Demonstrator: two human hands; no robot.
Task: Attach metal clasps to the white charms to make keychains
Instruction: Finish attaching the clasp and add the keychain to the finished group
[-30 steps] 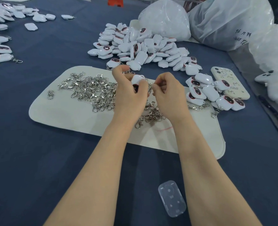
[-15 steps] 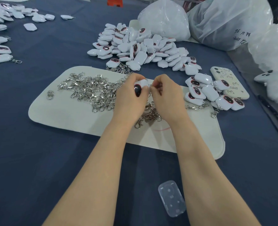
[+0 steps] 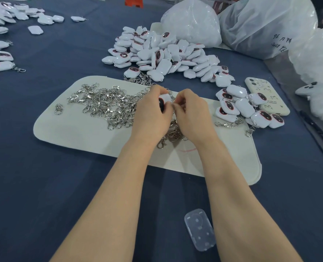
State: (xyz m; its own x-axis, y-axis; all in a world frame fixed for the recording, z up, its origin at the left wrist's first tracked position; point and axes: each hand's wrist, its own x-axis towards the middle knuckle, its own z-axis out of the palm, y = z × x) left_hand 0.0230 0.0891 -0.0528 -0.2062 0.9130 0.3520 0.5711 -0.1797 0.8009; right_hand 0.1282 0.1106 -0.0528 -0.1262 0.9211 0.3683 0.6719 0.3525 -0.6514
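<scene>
Charm (image 3: 164, 98) lower — left hand (image 3: 152, 115), right hand (image 3: 193, 115)

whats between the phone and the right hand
A cluster of charms, some with clasps attached, lies between the right hand and the phone, in the head view.

This looks to me like a small assembly workshop. On my blue cloth table (image 3: 43, 186) a big pile of white charms (image 3: 164, 52) lies at 12 o'clock, loose metal clasps (image 3: 107, 104) at 11, finished keychains (image 3: 247, 108) at 2, and full plastic bags (image 3: 266, 25) at 1.
</scene>
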